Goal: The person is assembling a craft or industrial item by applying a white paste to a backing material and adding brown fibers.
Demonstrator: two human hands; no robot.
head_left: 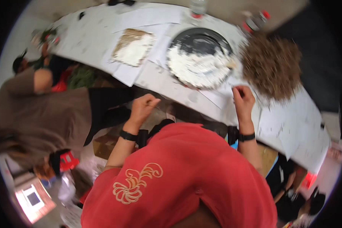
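Two bare hands show in my head view, both apart from the things on the worktop [159, 78]. On my left side, the left hand [142, 109] hangs just off the near edge, fingers curled in with thumb and forefinger tips pressed together; I see nothing gripped between them. Over on the right, the right hand [244, 99] is above the near edge, its fingers bent and thumb close to forefinger, but blur keeps me from telling whether they meet or pinch something fine. Beyond it and to its left sits the black plate [195, 37], between the near and far edges, with white paste [193, 70] across the half nearer me and dark surface bare toward the far edge. Close to the plate's right side, I have a brown bristly bundle [270, 65] lying toward the far edge. Left of the plate, a squarish brown panel [126, 38], partly coated white, rests on white sheets [127, 78]. Along the far edge I make out a clear bottle [198, 7] and a red-capped bottle [255, 21]. Beside the near edge, at my left, is a co-worker in a brown top [45, 116].
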